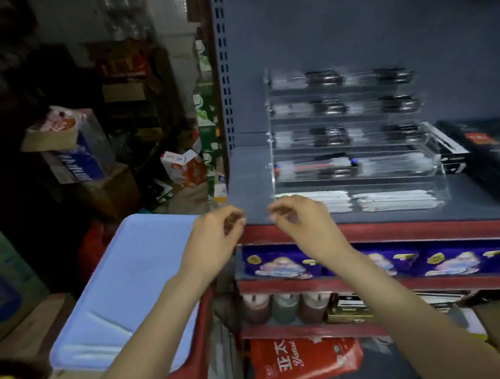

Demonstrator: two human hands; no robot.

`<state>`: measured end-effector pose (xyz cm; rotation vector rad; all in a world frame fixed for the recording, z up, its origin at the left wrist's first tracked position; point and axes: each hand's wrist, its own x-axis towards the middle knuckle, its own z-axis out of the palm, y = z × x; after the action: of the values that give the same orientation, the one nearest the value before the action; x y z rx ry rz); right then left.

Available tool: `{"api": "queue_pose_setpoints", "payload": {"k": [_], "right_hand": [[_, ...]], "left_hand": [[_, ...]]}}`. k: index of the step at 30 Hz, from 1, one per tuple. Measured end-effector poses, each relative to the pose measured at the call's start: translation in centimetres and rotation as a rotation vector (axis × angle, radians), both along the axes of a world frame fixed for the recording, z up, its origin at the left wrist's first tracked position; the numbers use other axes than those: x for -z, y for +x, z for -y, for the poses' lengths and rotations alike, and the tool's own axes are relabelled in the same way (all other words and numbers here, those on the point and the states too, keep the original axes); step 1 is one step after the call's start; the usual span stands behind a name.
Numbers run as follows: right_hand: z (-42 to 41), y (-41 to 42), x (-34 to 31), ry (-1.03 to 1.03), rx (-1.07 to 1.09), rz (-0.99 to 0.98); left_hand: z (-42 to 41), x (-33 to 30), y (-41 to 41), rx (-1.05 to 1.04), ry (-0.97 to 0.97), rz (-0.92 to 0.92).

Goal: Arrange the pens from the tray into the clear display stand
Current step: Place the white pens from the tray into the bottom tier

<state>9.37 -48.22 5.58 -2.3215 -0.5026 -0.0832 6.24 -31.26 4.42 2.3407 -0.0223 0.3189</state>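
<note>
The pale blue rectangular plastic tray (119, 285) at lower left shows no pens. Both hands, left hand (217, 237) and right hand (300, 224), hover with fingers loosely curled, holding nothing. The clear tiered acrylic display stand (349, 141) lies up-right, nearer the right hand, pens lying crosswise.

Blurred head view of a shop aisle. At centre, the left hand (213, 237) and right hand (303, 225) hovered close together with fingers loosely curled; whether they held anything could not be told. A pale blue tray (121, 295) lay at lower left. At right, a clear display stand (349, 141) with tiers of pens (394, 199) sat on a grey shelf (475, 212). Cardboard boxes (71, 145) filled the upper left.
</note>
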Motion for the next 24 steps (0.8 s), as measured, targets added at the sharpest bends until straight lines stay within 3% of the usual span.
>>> {"api": "queue_pose_setpoints", "payload": {"k": [7,12,17,24], "right_hand": [[-16.6,-6.8,6.9,-0.098,-0.197,-0.186],[-23.4,-10.0,12.9,-0.265,-0.24,-0.38],[-26.8,-11.3,16.2,-0.399,-0.267,-0.432],[-29.6,-10.3,17.0,-0.581,-0.225,-0.378]], "left_hand": [[-17.0,7.4,-9.5,-0.198,0.008,-0.193],[-25.1,12.4,-13.6,-0.172,0.149,-0.389],[-28.4,16.0,-14.6,-0.017,0.295,-0.545],[-29.2,17.6,-12.8,-0.097,0.358,-0.486]]}}
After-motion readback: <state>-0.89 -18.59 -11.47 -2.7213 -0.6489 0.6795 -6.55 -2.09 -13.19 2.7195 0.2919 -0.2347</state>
